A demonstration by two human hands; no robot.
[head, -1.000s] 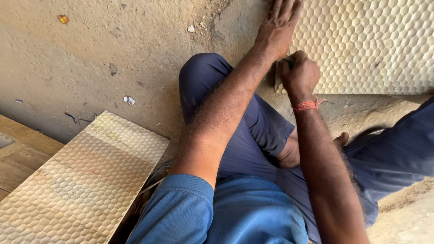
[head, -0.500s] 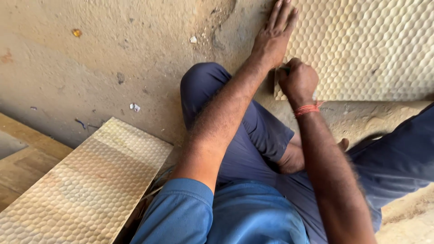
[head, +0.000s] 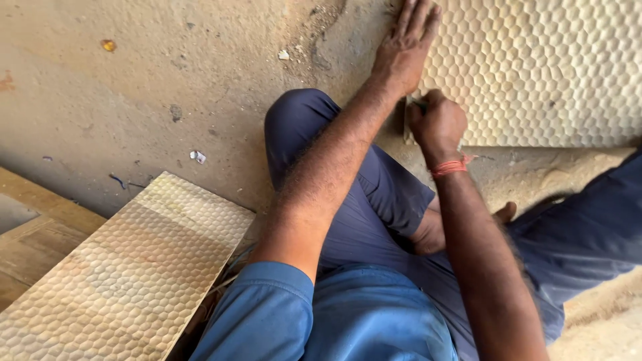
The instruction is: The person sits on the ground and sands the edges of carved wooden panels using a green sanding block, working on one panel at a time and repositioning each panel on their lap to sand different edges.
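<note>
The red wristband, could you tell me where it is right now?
In the head view, the red wristband circles the right wrist, just below the right hand at the honeycomb panel.

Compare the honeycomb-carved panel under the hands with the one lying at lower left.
The panel under the hands lies flat on the dusty floor; the lower-left panel rests partly on wooden boards. The first is paler with larger-looking cells; the second is more tan, with a darker band across it. The left hand presses flat on the first and the right hand is fisted at its edge; nothing touches the second. Both share a carved hexagonal pattern.
</note>
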